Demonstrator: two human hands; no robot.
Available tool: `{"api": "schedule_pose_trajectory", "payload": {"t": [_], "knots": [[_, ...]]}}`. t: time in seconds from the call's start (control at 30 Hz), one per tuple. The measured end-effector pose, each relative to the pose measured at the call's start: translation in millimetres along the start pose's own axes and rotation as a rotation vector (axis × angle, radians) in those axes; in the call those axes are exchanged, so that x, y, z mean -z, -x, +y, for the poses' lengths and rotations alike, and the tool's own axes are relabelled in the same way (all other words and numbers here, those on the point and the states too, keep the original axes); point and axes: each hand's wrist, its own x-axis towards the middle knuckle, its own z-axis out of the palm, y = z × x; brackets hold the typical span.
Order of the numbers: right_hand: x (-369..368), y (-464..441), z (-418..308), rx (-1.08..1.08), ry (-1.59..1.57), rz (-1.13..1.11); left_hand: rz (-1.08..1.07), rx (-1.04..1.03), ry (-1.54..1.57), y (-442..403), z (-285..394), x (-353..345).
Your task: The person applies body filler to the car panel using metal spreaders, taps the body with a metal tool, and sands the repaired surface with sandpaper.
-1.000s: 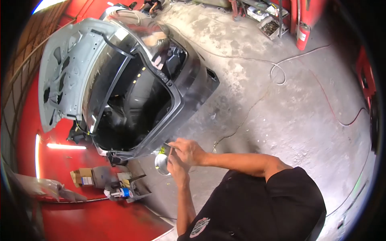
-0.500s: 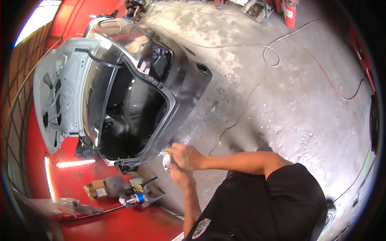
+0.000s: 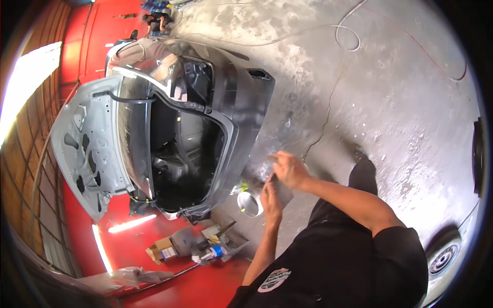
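Note:
My left hand (image 3: 271,199) is closed, fingers pointing up, at the right edge of a pale ring-shaped tape roll (image 3: 250,204) with yellow-green bits on its rim. Just above and to the right, my right hand (image 3: 290,169) is closed in a pinch; what its fingertips hold is too small to make out. A blurred grey flat patch (image 3: 283,193) shows between my wrists, and I cannot tell what it is. Left of my hands stands a dark grey car body (image 3: 241,102) with its light grey lid (image 3: 84,138) raised and the opening (image 3: 179,179) bare inside.
By the red wall, a cardboard box (image 3: 162,250) lies beside a blue-banded roll (image 3: 217,250). Lit tubes (image 3: 132,224) glow nearby. A hose (image 3: 349,49) loops over the concrete floor, and a wheel (image 3: 442,259) is at right. Another person (image 3: 156,21) crouches far off.
My hands have shifted right, away from the car in view. My right hand has moved up and apart from the tape roll, which shows more fully. The camera view has turned.

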Motion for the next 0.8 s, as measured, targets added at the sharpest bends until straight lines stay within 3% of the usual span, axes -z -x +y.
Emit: {"api": "schedule_pose_trajectory", "payload": {"t": [0.1, 0.2, 0.4, 0.57, 0.8], "knots": [[14.9, 26.6, 8.3, -0.005, 0.001, 0.088, -0.008, 0.034, 0.117, -12.4, -20.4, -8.0], [3.7, 73.1, 17.4, -0.063, -0.055, 0.008, -0.006, 0.07, 0.254, -25.2, -56.2, -15.4], [-68.1, 148.0, 114.0, -0.244, -0.048, 0.142, -0.017, 0.194, 0.035, 1.8, -164.8, -28.9], [-142.0, 209.2, 161.5, -0.409, -0.031, 0.113, -0.069, 0.253, -0.084, 30.4, -293.0, 12.3], [-189.5, 228.9, 204.3, -0.45, -0.066, 0.108, -0.055, 0.453, 0.002, 29.0, -352.2, 41.0]]}}
